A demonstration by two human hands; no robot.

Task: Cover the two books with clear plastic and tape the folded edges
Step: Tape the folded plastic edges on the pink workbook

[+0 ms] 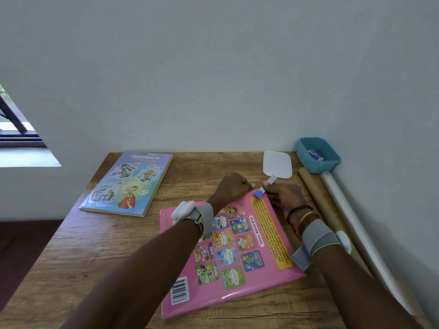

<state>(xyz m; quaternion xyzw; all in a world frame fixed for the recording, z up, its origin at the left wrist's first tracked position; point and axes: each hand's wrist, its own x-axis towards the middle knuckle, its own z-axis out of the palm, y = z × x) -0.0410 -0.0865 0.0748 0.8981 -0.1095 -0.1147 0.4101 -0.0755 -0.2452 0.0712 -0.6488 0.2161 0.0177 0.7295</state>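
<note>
A pink book (237, 269) lies back cover up on the wooden table (95, 257), and its surface shines like a clear plastic wrap. My left hand (231, 187) rests with curled fingers on the book's far edge, holding it down. My right hand (285, 198) is at the book's far right corner, pinching a small blue-and-white tool (262, 189) whose blue tip touches that corner. A second book (126, 184), with a blue cartoon cover, lies flat at the far left of the table, apart from both hands.
A white flat lid (277, 167) lies just beyond my hands. Along the right wall run a brown cardboard tube (318, 198) and a white roll (351, 214). A teal basket (330, 163) stands in the far right corner. The wall closes off the back.
</note>
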